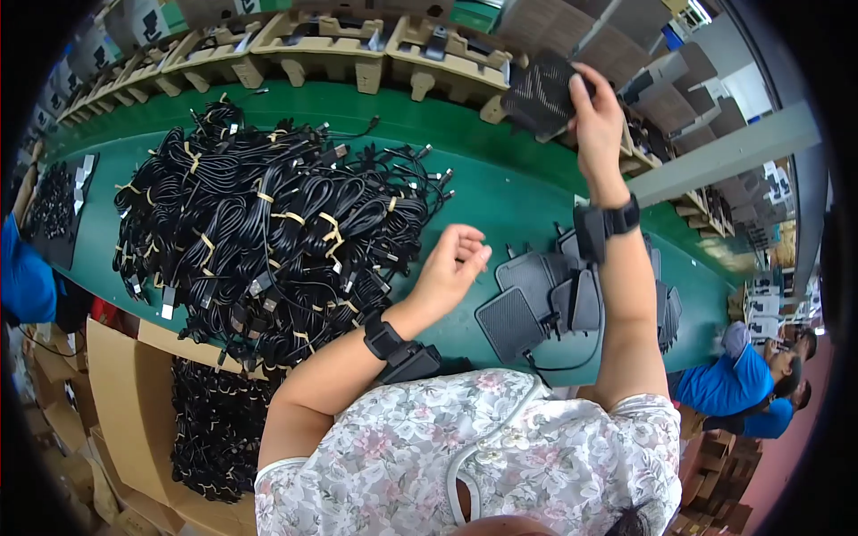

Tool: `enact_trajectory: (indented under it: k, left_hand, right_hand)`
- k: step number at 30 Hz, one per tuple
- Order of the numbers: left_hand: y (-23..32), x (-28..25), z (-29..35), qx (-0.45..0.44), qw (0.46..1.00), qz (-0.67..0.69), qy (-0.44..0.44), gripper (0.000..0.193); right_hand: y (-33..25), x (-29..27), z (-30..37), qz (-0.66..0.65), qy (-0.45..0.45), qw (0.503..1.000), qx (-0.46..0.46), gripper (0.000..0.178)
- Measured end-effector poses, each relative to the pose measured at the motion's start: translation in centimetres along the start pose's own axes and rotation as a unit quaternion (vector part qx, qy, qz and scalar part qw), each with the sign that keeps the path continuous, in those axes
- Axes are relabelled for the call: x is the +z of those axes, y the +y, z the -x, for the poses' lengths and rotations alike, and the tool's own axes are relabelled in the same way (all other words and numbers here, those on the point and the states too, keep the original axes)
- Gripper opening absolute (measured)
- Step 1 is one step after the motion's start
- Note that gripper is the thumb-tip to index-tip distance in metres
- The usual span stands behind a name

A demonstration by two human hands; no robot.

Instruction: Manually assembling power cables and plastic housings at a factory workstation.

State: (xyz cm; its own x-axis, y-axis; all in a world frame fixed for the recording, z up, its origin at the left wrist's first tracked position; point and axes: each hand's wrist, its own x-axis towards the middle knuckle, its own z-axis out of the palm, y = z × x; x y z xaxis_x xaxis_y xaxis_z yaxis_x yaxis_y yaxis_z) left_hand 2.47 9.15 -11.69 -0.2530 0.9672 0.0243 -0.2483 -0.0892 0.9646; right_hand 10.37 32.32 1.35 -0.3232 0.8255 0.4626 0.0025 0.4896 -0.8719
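Observation:
My right hand (pixel 599 112) is raised at the far side of the bench. Between its thumb and fingers it pinches the edge of a flat black square pad (pixel 539 96) with a ribbed face, held near the cardboard trays. My left hand (pixel 450 268) hovers over the bench with its fingers loosely curled and the thumb apart, and nothing shows in it. Just left of that hand lies a big heap of black USB cables (pixel 268 223), coiled and tied with tan bands. Several similar dark square pads (pixel 511 323) lie between my forearms, partly hidden by my right arm.
A row of cardboard trays (pixel 317 40) runs along the far side of the green bench (pixel 500 192). An open carton (pixel 134 402) of cables stands at lower left. A pale metal post (pixel 724 152) slants at right. People in blue (pixel 728 384) sit further right.

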Motion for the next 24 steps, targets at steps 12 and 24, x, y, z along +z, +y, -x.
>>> enact_trajectory:
  k: [12,24]
  left_hand:
    - [-0.1,-0.1,0.2,-0.016,0.998,-0.057,-0.017,0.026]
    - [0.4,0.2,0.3,-0.017,0.997,-0.079,-0.016,0.025]
  right_hand:
    - [9.3,6.4,-12.1,0.336,-0.025,0.938,-0.079,0.026]
    - [13.1,-3.5,-10.7,0.492,0.032,0.836,-0.239,0.028]
